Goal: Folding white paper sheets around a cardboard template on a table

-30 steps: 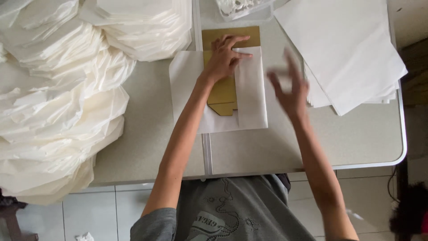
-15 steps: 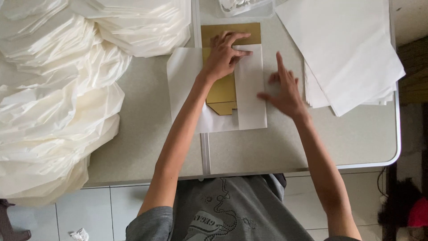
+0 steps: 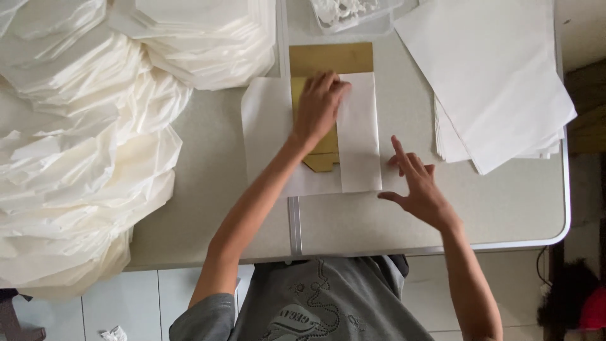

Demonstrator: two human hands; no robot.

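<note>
Head camera looks straight down on the grey table [image 3: 208, 189], and both bare arms are stretched out over it. Left hand [image 3: 319, 104] lies palm down, fingers together and slightly curled, pressing flat on the gold card piece [image 3: 329, 60] right where the folded white flap meets it; nothing is gripped, just held down. That forearm runs diagonally up from the lower left, elbow bent near the table edge. Right hand [image 3: 416, 186] sits spread wide, index finger pointing up and away, thumb out toward the left, fingertips resting on the table just beside the right edge of the white paper sheet [image 3: 360, 136]; it holds nothing. The sheet lies mid-table, its right side folded over the gold card, whose top strip and lower pointed end peek out.

To the right, a stack of white sheets [image 3: 492, 76] sits fanned and askew. On the left, heaps of crumpled cream paper [image 3: 82, 158] crowd the tabletop. A clear tray [image 3: 350, 12] sits at the far edge.
</note>
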